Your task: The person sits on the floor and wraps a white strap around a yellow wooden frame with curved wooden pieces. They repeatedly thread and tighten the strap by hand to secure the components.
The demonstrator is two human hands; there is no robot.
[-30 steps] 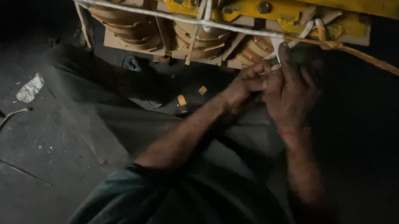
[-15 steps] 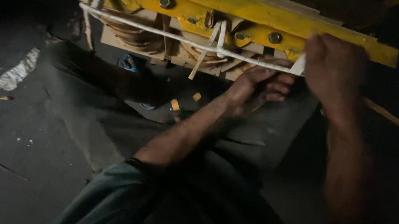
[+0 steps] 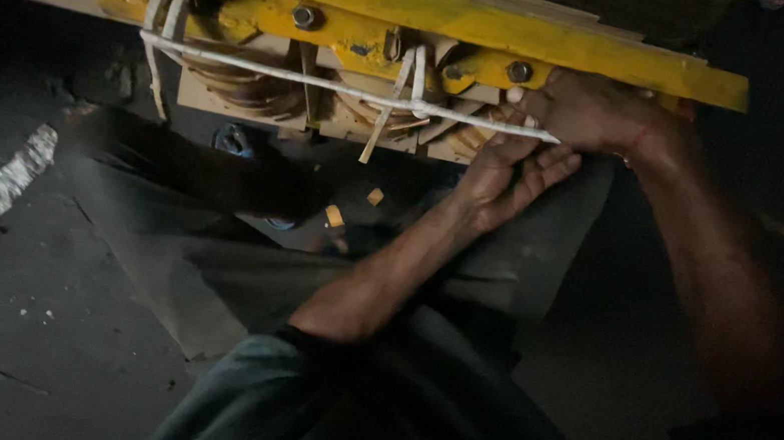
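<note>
While right hand [image 3: 583,109] apparently grips white tape [image 3: 329,84], left hand [image 3: 510,170] beneath.

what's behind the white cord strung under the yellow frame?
Behind the white cord sit rounded brownish coil windings under the yellow frame. The right hand grips the cord's end, and the left hand covers the rightmost winding.

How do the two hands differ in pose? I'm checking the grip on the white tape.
The right hand is closed around the white tape at its end, knuckles up. The left hand sits lower, fingers loosely spread beneath the tape. Both work against the yellow frame.
</note>
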